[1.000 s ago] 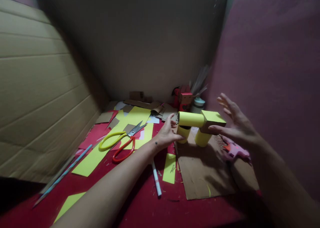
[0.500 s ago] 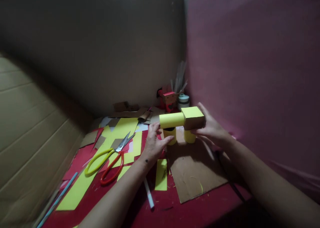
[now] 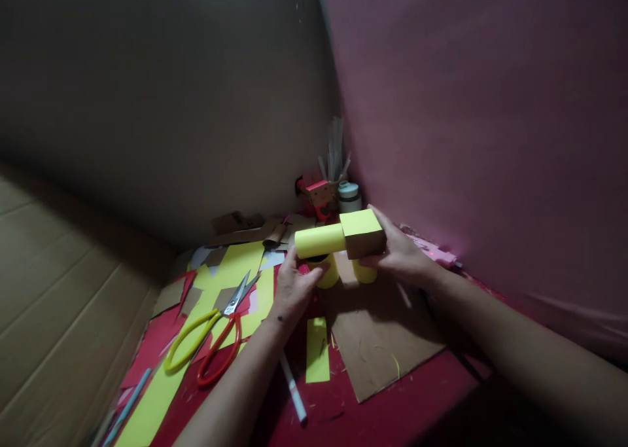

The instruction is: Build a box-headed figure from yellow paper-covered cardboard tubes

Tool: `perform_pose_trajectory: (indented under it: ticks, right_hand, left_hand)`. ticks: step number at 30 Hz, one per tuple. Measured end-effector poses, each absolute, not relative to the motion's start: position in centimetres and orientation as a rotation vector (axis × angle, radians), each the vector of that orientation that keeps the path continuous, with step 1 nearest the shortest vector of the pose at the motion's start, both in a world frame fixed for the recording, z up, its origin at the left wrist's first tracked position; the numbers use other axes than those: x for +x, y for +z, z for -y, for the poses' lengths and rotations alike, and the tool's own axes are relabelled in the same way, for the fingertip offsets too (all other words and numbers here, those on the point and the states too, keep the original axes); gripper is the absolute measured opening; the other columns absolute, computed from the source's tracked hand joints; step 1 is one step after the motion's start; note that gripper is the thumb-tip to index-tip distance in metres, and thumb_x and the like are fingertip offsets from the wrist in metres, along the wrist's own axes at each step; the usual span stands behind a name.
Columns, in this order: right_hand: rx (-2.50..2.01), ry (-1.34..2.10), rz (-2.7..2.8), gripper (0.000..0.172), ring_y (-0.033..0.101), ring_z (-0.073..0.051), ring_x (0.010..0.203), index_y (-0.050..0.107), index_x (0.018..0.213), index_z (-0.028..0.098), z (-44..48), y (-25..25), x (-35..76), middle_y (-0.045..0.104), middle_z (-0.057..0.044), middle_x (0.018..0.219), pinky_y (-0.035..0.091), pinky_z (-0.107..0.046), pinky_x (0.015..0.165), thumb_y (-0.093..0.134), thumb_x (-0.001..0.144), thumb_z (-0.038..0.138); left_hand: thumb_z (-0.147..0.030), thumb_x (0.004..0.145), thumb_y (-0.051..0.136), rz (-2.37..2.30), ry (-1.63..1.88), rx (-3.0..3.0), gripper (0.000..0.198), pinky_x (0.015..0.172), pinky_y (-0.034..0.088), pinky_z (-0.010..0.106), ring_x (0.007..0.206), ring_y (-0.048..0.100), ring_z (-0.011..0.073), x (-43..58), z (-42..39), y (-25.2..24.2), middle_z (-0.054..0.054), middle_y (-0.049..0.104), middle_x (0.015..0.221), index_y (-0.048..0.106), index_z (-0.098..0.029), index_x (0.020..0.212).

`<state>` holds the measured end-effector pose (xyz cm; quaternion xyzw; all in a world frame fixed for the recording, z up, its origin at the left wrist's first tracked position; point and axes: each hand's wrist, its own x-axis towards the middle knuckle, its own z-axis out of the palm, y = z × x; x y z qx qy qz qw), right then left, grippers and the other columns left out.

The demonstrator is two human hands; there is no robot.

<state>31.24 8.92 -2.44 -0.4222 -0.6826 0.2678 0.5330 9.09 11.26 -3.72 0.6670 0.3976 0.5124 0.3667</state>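
A small cardboard box with a yellow paper top [image 3: 362, 223] is joined at its left side to a level yellow paper tube [image 3: 320, 240]. My right hand [image 3: 396, 254] grips the box from the right, thumb low near its base. My left hand [image 3: 296, 286] is curled at the tube's left end, its thumb against a short upright yellow paper cylinder [image 3: 330, 271]. Most of its other fingers are hidden. Another short yellow cylinder [image 3: 364, 271] stands under the box. Beneath my hands lies a flat cardboard sheet [image 3: 383, 342].
Scissors [image 3: 229, 309] with one yellow and one red handle lie open among yellow paper sheets [image 3: 243, 257] at left. A white stick [image 3: 293, 388] and a yellow strip [image 3: 318, 352] lie in front. Behind stand a cardboard figure [image 3: 318, 195] and a jar [image 3: 349, 197]. A pink device [image 3: 436, 250] lies right.
The camera view has turned slightly, so most things sit further left. My left hand has closed in around the tube's end and the upright cylinder. The right hand keeps its grip on the box.
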Motion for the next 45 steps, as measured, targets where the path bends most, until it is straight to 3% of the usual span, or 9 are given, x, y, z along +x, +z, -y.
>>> perform_pose_trajectory:
  ticks: [6, 16, 21, 26, 32, 38, 45]
  right_hand:
    - [-1.049, 0.613, 1.626, 0.1, 0.042, -0.037, 0.132, 0.023, 0.149, 0.016, -8.3, -2.2, 30.7, 0.046, -0.019, 0.143, 0.039, -0.052, 0.106, 0.073, 0.062, 0.022]
    - [-1.014, 0.622, 1.627, 0.101, 0.046, -0.039, 0.128, 0.028, 0.148, 0.015, -8.5, -2.5, 30.8, 0.053, -0.018, 0.135, 0.041, -0.052, 0.104, 0.076, 0.06, 0.024]
    - [-1.039, 0.69, 1.559, 0.106, 0.055, -0.035, 0.117, 0.019, 0.152, 0.015, -8.4, -2.9, 30.7, 0.047, -0.019, 0.139, 0.048, -0.049, 0.098, 0.076, 0.063, 0.027]
    - [-1.152, 0.479, 1.453, 0.102, 0.055, -0.035, 0.118, 0.019, 0.153, 0.024, -8.6, -4.4, 30.3, 0.049, -0.017, 0.136, 0.05, -0.053, 0.094, 0.077, 0.069, 0.031]
    - [-1.185, 0.315, 1.423, 0.095, 0.056, -0.035, 0.116, 0.021, 0.152, 0.021, -9.7, -5.4, 30.1, 0.051, -0.019, 0.134, 0.048, -0.055, 0.095, 0.073, 0.072, 0.029]
    - [-1.17, 0.379, 1.422, 0.1, 0.052, -0.037, 0.121, 0.022, 0.151, 0.022, -10.4, -4.8, 30.4, 0.049, -0.019, 0.137, 0.049, -0.054, 0.094, 0.075, 0.066, 0.025]
    - [-1.084, 0.571, 1.391, 0.114, 0.062, -0.032, 0.105, 0.015, 0.152, 0.02, -10.1, -4.2, 30.5, 0.049, -0.02, 0.137, 0.057, -0.043, 0.08, 0.079, 0.058, 0.027]
  left_hand:
    - [-0.018, 0.063, 0.077, -0.896, 1.259, 1.621, 0.049, 0.092, 0.049, 0.036, 0.1, 0.063, 0.0226, 8.3, -11.8, -2.9, 0.006, 0.068, 0.107, 0.059, -0.018, 0.109]
    - [-0.019, 0.059, 0.08, -0.841, 1.27, 1.568, 0.052, 0.086, 0.051, 0.033, 0.094, 0.064, 0.0208, 7.9, -12.8, -3.2, 0.005, 0.069, 0.101, 0.06, -0.016, 0.106]
    - [-0.021, 0.062, 0.078, -0.879, 1.299, 1.644, 0.049, 0.086, 0.052, 0.036, 0.094, 0.064, 0.0218, 8.1, -12.6, -3.4, 0.006, 0.069, 0.102, 0.059, -0.016, 0.107]
    - [-0.02, 0.068, 0.075, -1.037, 1.432, 1.775, 0.042, 0.089, 0.049, 0.037, 0.096, 0.061, 0.0212, 8.5, -11.9, -4.0, 0.006, 0.064, 0.103, 0.057, -0.017, 0.107]
    - [-0.026, 0.073, 0.074, -1.061, 1.532, 2.041, 0.048, 0.095, 0.045, 0.044, 0.108, 0.053, 0.0254, 8.9, -10.1, -4.6, 0.01, 0.054, 0.114, 0.053, -0.017, 0.115]
    - [-0.011, 0.081, 0.06, -1.002, 1.552, 2.369, 0.038, 0.099, 0.042, 0.051, 0.114, 0.047, 0.0283, 9.1, -7.4, -4.9, 0.015, 0.052, 0.12, 0.05, -0.015, 0.118]
    - [-0.004, 0.084, 0.052, -0.652, 1.446, 2.828, 0.041, 0.094, 0.048, 0.046, 0.112, 0.049, 0.0275, 9.2, -5.3, -4.6, 0.017, 0.051, 0.123, 0.046, -0.013, 0.123]
